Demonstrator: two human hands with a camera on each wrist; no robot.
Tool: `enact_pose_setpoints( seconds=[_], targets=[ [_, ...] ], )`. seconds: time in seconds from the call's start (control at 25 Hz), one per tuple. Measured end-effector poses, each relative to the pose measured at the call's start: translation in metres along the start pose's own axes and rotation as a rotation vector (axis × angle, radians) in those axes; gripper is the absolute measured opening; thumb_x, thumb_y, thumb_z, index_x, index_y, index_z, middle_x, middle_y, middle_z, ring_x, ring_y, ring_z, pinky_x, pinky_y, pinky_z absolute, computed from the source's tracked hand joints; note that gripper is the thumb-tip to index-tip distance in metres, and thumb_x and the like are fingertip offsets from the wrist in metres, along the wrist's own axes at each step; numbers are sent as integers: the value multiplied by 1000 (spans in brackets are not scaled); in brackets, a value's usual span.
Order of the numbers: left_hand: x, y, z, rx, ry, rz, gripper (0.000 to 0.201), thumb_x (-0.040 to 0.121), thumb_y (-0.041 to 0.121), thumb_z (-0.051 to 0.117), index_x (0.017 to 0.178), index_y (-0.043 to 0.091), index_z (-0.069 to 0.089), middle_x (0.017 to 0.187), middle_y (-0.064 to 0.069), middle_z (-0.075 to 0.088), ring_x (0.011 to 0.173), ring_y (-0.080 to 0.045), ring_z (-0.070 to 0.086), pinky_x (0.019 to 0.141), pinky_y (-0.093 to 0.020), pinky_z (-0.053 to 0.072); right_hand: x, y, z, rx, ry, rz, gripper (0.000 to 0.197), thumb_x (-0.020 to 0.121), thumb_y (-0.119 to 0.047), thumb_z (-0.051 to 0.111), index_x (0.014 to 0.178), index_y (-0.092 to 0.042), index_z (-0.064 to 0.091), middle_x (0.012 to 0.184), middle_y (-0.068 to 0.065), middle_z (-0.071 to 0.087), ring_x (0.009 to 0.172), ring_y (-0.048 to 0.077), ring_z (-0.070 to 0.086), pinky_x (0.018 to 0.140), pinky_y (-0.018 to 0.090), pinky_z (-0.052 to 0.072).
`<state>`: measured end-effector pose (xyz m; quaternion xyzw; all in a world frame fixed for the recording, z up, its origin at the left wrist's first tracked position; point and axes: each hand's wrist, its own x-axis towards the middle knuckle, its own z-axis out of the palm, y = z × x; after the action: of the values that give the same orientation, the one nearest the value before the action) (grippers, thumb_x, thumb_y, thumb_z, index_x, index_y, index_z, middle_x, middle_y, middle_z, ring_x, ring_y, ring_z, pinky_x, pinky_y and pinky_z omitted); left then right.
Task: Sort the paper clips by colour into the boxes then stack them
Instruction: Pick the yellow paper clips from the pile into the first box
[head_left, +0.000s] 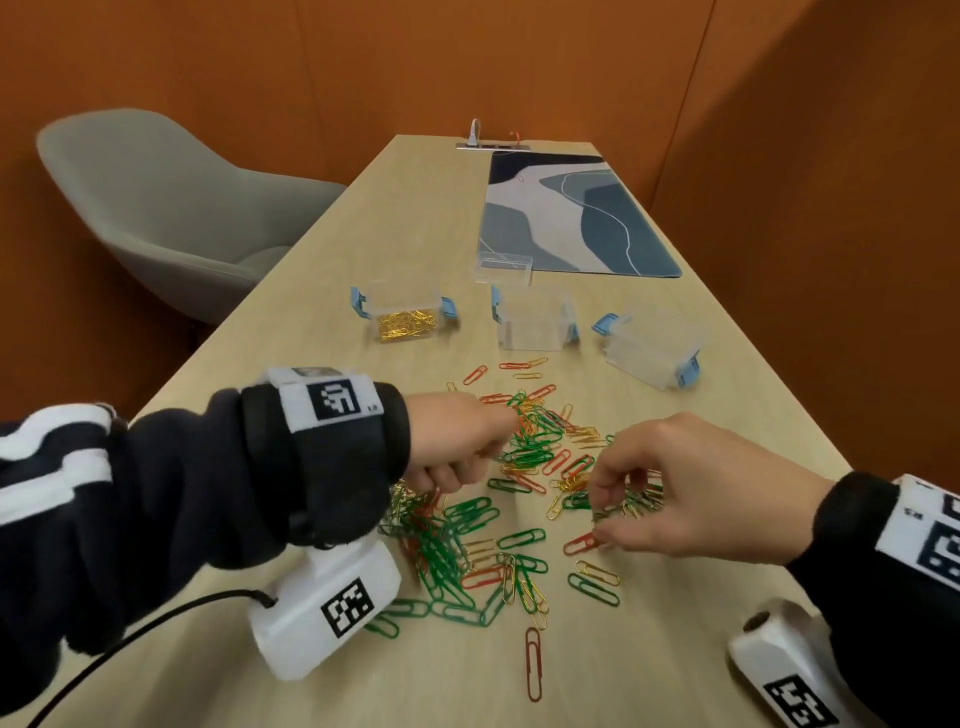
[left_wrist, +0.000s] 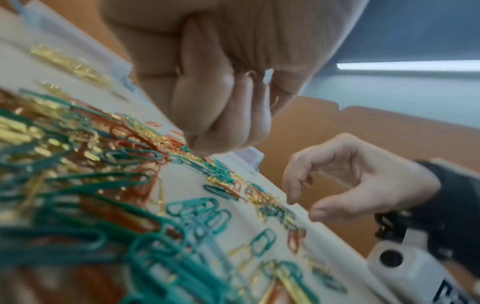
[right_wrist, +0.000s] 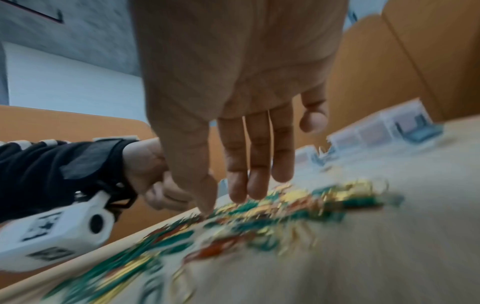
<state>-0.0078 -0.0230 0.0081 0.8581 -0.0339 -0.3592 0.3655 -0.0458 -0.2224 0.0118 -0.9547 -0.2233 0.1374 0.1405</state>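
A loose heap of green, red and gold paper clips (head_left: 524, 457) (left_wrist: 109, 164) (right_wrist: 291, 205) covers the near part of the wooden table (head_left: 701, 649). My left hand (head_left: 462, 441) (left_wrist: 221, 107) is curled into a fist over the heap's left side, and gold clips glint between its fingers. My right hand (head_left: 675, 493) (right_wrist: 233, 102) hovers over the heap's right side with fingers spread downward and fingertips at the clips; a red clip (head_left: 581, 543) lies at its thumb. Beyond the heap stand three clear boxes: one with gold clips (head_left: 405, 314), one empty (head_left: 535, 325), one empty and skewed (head_left: 652, 351).
A clear lid (head_left: 501, 267) lies behind the boxes at the edge of a blue patterned mat (head_left: 571, 218). A grey chair (head_left: 171, 208) stands left of the table. A lone red clip (head_left: 533, 662) lies near the front. Orange walls surround the table.
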Motion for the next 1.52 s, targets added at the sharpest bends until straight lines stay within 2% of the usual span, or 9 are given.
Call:
enact_pose_setpoints(
  seconds=[0.16,0.32,0.48,0.64,0.76,0.92,1.16,1.36,1.52],
  targets=[
    [9,1,-15,-476,-64,10,37,97,24,38,61,17,32,43,6,28,30,-5,23,28,-8,14,19,16,-9,-50,162,72,15,89,-30,57,100,-29,67,100,-10,67,77,0,53,73,10,42],
    [20,9,-10,-460,-78,-6,24,97,13,39,73,9,41,56,-1,44,34,-6,33,25,-12,20,43,23,0,-134,103,99,36,91,-28,57,126,-24,58,119,-3,62,89,6,48,87,20,41],
    [26,19,-7,-345,-36,-13,25,97,10,37,76,10,50,58,1,40,34,-4,28,26,-10,19,55,22,1,-108,59,101,31,85,-26,66,117,-23,66,112,-3,66,86,7,51,83,20,42],
    [24,14,-10,-562,-124,-115,38,99,26,35,65,13,43,45,4,36,29,-4,25,24,-12,16,58,22,3,-71,59,122,12,87,-18,63,94,-12,71,93,2,69,82,15,60,79,23,48],
    [20,8,-8,-691,-124,-166,38,99,29,37,74,6,54,48,-1,45,32,-7,36,27,-12,28,57,23,8,-135,-10,128,18,92,-22,52,90,-9,63,89,7,67,83,22,61,75,29,49],
    [18,5,-2,-715,-114,-145,53,101,35,30,87,-5,62,60,-12,62,43,-15,59,42,-19,52,50,22,7,-81,22,69,18,92,-22,49,74,-21,49,72,-5,56,66,10,49,58,14,37],
    [19,2,3,-835,-129,-113,49,101,37,29,105,-4,56,82,-19,62,61,-28,65,49,-29,57,39,-11,2,134,263,-261,6,88,-29,60,93,-25,61,79,-19,51,77,-3,50,71,8,39],
    [19,0,-16,-630,-134,-128,38,99,27,37,66,12,48,46,2,45,29,-5,36,26,-11,24,36,7,-10,23,277,-106,4,90,-32,55,93,-31,58,85,-19,55,80,1,53,67,11,38],
    [33,16,-78,-439,295,-22,40,100,26,35,61,16,36,37,6,34,27,-4,24,27,-10,13,25,29,-13,-105,2,138,16,87,-46,56,90,-31,61,85,-12,61,77,2,55,66,15,43]
  ],
)
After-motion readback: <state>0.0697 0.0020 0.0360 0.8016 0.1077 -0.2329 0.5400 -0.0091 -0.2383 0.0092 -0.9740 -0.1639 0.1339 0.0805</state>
